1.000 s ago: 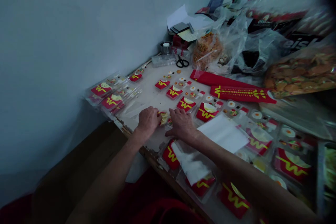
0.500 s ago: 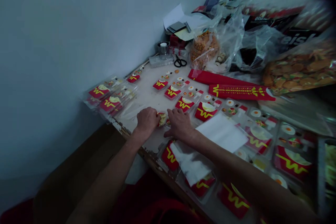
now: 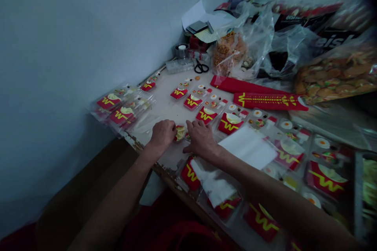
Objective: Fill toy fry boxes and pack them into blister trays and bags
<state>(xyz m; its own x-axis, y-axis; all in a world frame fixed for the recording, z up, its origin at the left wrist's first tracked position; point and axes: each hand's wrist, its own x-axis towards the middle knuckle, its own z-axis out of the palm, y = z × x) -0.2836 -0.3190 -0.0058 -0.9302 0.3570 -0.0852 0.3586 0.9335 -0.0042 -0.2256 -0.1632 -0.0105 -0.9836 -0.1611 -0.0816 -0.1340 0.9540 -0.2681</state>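
Near the table's front edge, my left hand (image 3: pixel 162 135) is closed at the left end of a small clear plastic pack (image 3: pixel 180 133). Cream fries-like pieces and a bit of red show inside it. My right hand (image 3: pixel 202 138) is at the pack's other end, thumb apart from its bent fingers; whether they touch the pack is unclear. Beyond the hands runs a row of clear packs, each with a red fries-carton piece (image 3: pixel 206 115) marked by a yellow zigzag, and small food-shaped pieces. A white sheet (image 3: pixel 247 147) lies right of my right hand.
Stacked filled packs (image 3: pixel 122 114) stand at the left table edge by the wall. Black scissors (image 3: pixel 201 66) and a clear box (image 3: pixel 179 66) lie at the back. Red printed strips (image 3: pixel 269 101), a bag of orange-brown pieces (image 3: pixel 228 55) and a larger bag (image 3: pixel 338 70) fill the right rear.
The view shifts slightly. My left hand moves a little left, showing more of the pack's fries-like pieces. My right hand stays nearly in place.
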